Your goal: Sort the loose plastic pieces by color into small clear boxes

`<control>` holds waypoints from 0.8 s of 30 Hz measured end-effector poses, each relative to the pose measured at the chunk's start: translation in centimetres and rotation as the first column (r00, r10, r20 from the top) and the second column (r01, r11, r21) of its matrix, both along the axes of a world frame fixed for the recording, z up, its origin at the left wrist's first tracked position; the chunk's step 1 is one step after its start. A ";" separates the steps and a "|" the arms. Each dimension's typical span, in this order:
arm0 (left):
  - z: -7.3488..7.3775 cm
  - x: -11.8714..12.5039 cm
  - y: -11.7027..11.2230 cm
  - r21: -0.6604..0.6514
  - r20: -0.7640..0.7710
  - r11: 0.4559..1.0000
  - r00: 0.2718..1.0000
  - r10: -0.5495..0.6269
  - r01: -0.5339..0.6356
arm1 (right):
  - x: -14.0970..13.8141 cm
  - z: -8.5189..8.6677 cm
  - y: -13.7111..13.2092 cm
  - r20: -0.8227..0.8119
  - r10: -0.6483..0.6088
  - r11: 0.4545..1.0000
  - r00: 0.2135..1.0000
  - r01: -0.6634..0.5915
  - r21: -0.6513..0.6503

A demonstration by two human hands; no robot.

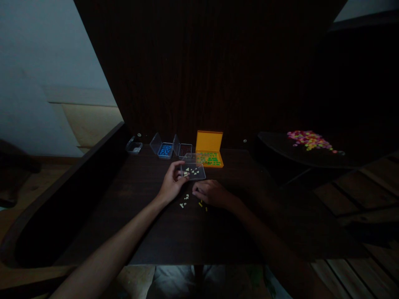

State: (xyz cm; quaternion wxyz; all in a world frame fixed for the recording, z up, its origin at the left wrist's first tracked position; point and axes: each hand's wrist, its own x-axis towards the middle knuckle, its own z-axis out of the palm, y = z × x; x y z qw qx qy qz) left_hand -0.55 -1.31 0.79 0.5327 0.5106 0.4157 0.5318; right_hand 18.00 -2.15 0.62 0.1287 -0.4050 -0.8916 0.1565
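Note:
My left hand [172,182] rests on the dark table with its fingers pinched at the left edge of a small clear box [193,170] that holds several pale beads. What the fingertips hold is too small to name. My right hand [212,193] lies knuckles-up just below that box, fingers curled down onto the table. Several loose pale beads [183,201] lie between the two hands, and a few yellow beads [202,204] sit at the right hand's lower edge.
Behind the clear box stand an open orange case with green beads [209,154], a clear box of blue beads [164,149], a clear box of dark beads [185,149] and a small empty box [134,146]. A pile of pink and yellow beads [308,140] lies on a side shelf at right.

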 end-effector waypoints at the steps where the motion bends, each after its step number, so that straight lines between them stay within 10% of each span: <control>1: 0.0 0.0 0.0 -0.006 -0.001 1.000 1.000 0.001 -0.001 | 0.0 0.0 -0.1 -0.005 0.005 1.000 1.000 -0.005 0.004; 11: 0.2 0.0 -0.1 -0.022 0.010 1.000 1.000 0.006 -0.006 | 2.4 2.9 0.5 -0.391 -0.133 0.989 0.911 0.098 -0.109; 24: 0.8 0.8 -1.4 -0.085 0.059 0.981 0.983 -0.172 0.177 | 2.6 1.8 1.2 -0.161 -0.372 0.912 0.914 0.393 0.121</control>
